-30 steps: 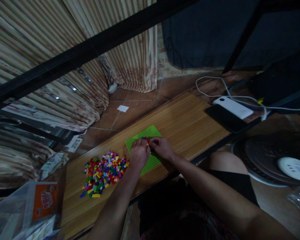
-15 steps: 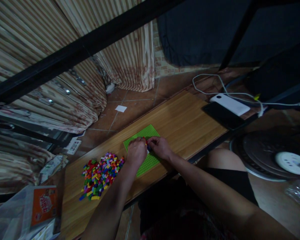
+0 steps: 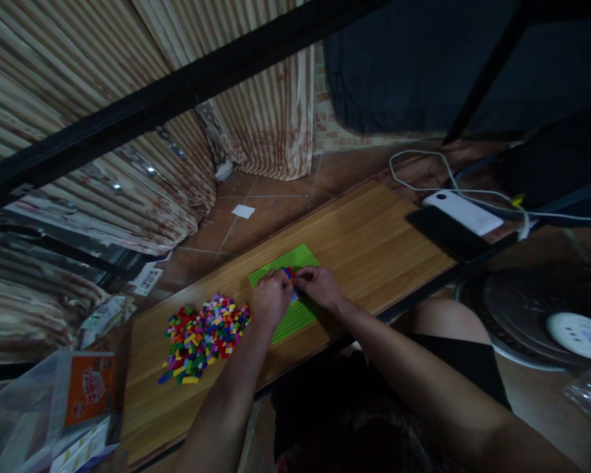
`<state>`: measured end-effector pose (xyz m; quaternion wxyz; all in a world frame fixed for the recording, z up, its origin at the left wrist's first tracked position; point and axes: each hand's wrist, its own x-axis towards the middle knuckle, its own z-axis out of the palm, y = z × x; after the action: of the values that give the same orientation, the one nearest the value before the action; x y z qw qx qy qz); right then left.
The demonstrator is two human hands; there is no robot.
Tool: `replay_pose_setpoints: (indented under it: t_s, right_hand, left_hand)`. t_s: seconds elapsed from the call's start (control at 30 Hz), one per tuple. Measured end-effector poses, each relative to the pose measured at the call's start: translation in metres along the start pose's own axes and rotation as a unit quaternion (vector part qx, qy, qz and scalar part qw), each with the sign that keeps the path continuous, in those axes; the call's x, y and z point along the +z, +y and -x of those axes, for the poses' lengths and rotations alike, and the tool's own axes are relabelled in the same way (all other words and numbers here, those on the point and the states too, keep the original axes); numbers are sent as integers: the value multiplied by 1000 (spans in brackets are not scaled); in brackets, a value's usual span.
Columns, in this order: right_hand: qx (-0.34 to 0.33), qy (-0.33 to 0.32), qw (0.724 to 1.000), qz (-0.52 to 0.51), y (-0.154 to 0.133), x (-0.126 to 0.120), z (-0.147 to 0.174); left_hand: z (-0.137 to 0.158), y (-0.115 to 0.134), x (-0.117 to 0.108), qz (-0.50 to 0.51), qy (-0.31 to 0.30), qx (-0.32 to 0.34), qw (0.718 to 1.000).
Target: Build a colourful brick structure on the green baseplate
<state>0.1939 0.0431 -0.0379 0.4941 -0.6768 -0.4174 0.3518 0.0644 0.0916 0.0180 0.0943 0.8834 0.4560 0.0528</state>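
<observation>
Bricks [image 3: 289,272], red and blue, are seen on or just above the green board [image 3: 295,322], between left hand [image 3: 270,295], fingers curled, and right hand [image 3: 318,286], fingers bent inward; whether any brick is gripped cannot be told. Loose pile [image 3: 207,335] is heaped beside, on bench [image 3: 374,230].

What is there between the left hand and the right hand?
In the head view, small red and blue bricks show between them, over the green baseplate.

Head-worn camera view
It looks forward and down along the wearer's forearms [image 3: 389,348] onto a diagonally framed wooden table [image 3: 369,243].
</observation>
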Motion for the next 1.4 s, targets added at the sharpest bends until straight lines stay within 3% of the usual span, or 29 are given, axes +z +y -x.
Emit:
replay_pose_setpoints:
  t_s: [0.23, 0.33, 0.5, 0.63, 0.73, 0.87, 0.97, 1.1, 1.2, 1.33, 1.4]
  right_hand:
    - [0, -2, 1000, 13, -5, -2, 0]
    - [1, 4, 1000, 21, -3, 0, -3]
    - [9, 18, 999, 46, -2, 3, -5]
    - [-11, 12, 999, 43, -3, 1, -1]
    - [-35, -3, 999, 31, 1, -3, 3]
    - [-48, -12, 999, 19, 11, -8, 7]
    - [-45, -5, 999, 18, 18, -10, 7]
    - [-41, -4, 999, 22, 22, -12, 6]
    - [-51, 30, 996, 60, 19, -13, 12]
    - [-152, 88, 979, 103, -1, 0, 41]
    - [-194, 37, 974, 115, -15, 15, 60]
  left_hand:
    - [26, -2, 15, 66, 44, 26, 997]
    - [40, 4, 26, 34, 64, 47, 996]
    - [47, 14, 34, -71, 38, 56, 995]
    - [52, 15, 35, -72, 35, 67, 995]
    - [71, 16, 36, -27, 54, 56, 997]
    - [115, 11, 39, 32, 126, 43, 991]
    - [150, -11, 41, 51, 191, -15, 980]
    - [189, -62, 38, 59, 249, -116, 960]
    - [216, -100, 33, 54, 324, -179, 927]
    - [240, -129, 31, 55, 340, -265, 901]
    - [243, -136, 31, 65, 339, -286, 894]
